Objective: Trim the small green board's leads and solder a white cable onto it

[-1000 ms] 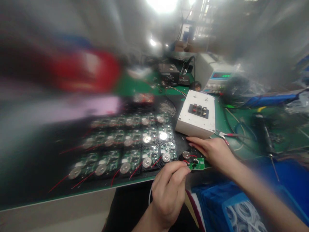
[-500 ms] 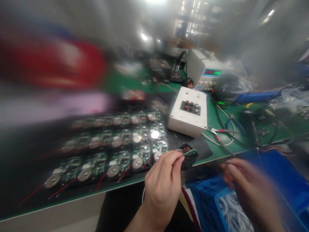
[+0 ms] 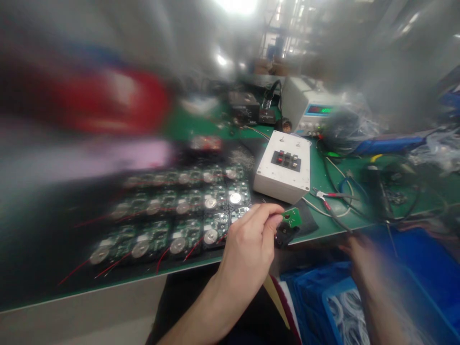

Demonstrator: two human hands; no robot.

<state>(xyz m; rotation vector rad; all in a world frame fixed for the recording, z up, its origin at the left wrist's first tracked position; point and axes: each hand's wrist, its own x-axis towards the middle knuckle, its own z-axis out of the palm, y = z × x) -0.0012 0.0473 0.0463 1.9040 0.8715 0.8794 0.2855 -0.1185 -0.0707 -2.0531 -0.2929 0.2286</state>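
My left hand [image 3: 253, 239] pinches a small green circuit board [image 3: 293, 218] at its left edge, thumb and fingertips closed on it. The board is tilted up above a black plastic part [image 3: 285, 232] near the table's front edge; my fingers and the board hide some of that part. To the right, my right hand [image 3: 362, 254] is smeared by motion at the table edge, close to the end of a dark cable. Whether it holds anything cannot be made out. Left of my hands lie rows of circuit boards with round silver discs [image 3: 178, 245] and red wires.
A white box with switches [image 3: 285, 163] stands behind my left hand. Red-handled pliers [image 3: 328, 195] and loose cables lie right of it. Farther back are a power supply [image 3: 307, 108] and a soldering stand [image 3: 267, 112]. A blue crate [image 3: 312, 292] with pale tubing [image 3: 348, 311] sits below the edge.
The green board, seen nearly edge-on before, now turns its flat face towards me. My left hand has risen slightly; my right hand has shifted a little right. The view has moved slightly.
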